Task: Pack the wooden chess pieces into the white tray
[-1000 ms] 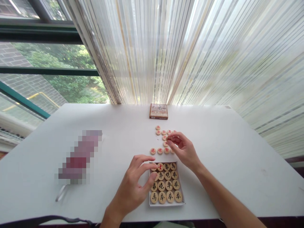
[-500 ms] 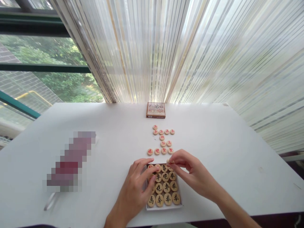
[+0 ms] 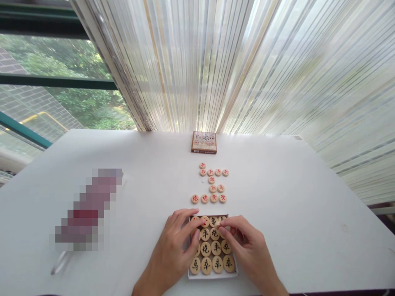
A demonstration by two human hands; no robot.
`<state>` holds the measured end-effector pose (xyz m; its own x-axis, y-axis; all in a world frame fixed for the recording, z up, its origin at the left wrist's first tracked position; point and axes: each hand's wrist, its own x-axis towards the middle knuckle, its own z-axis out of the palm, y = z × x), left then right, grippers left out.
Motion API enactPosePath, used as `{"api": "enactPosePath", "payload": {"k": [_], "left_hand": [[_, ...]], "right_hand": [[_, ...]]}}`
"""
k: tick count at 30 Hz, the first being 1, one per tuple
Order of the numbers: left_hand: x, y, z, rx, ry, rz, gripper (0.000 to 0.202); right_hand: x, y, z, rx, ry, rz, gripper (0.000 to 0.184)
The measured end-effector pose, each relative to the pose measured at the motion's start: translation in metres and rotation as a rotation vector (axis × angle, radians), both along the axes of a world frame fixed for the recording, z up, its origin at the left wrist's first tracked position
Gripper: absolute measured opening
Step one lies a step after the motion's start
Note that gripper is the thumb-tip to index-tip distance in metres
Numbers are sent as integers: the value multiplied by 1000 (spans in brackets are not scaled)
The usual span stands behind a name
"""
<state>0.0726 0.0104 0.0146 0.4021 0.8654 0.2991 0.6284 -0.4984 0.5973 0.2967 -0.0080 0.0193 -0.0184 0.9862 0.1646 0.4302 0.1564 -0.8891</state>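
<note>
A shallow white tray (image 3: 212,276) near the table's front edge holds several round wooden chess pieces (image 3: 211,248) with black characters. My left hand (image 3: 175,250) rests on the tray's left side, fingers curled, the fingertips touching pieces in its top row. My right hand (image 3: 247,246) lies over the tray's right side, thumb and forefinger pinched on a wooden piece (image 3: 217,224) at the top row. Beyond the tray, several loose pieces with red characters (image 3: 211,185) lie on the white table (image 3: 293,197).
A small printed box (image 3: 204,142) sits at the table's far edge, by the striped curtain (image 3: 247,61). A blurred-out reddish object (image 3: 88,209) lies on the left of the table. A window is at the back left.
My right hand came back from the loose red pieces with one piece and lowered it onto the tray's top row. The left hand stayed at the tray.
</note>
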Motion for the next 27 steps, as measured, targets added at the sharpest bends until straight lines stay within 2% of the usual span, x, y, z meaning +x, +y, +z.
{"api": "enactPosePath", "payload": {"k": [4,12,21,27], "left_hand": [[0,0,-1,-20,-4,4,33],[1,1,1,-43,-1,5,34],[1,0,2,-25,-2,15,33],[1,0,0,-42,-3,9,32]], "right_hand": [[-2,4,0,75,-104,21,9],[-8,7,4,124,-191,45,11],[-11,6,-2,219,-254,-10,12],[-8,-1,2,228,-303,64,15]]}}
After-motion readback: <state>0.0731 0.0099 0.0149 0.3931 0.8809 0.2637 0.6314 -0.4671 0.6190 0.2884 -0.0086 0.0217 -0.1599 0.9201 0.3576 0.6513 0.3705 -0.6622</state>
